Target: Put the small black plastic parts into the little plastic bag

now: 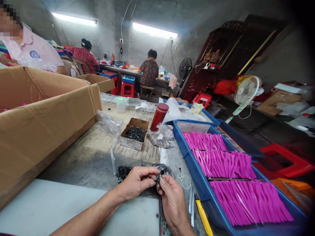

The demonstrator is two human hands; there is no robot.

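My left hand (137, 181) reaches in from the lower left with thumb and forefinger closed at a small dark piece (158, 177). Pinching the same piece from the other side is my right hand (172, 200); its exact kind is too small and too covered by fingers to tell. Just behind the fingertips lies a crumpled clear plastic bag (168, 170) with dark contents. A loose heap of small black parts (123, 172) sits beside my left hand. Under my forearms spreads a pale flat board (81, 209).
A blue crate (183, 149) of magenta strips (248, 200) stands at right, beside a yellow-handled tool (203, 218). Beyond my hands are a small box (131, 143) of black parts and a red flask (158, 118). A large carton (49, 131) flanks the left. Several people sit further off.
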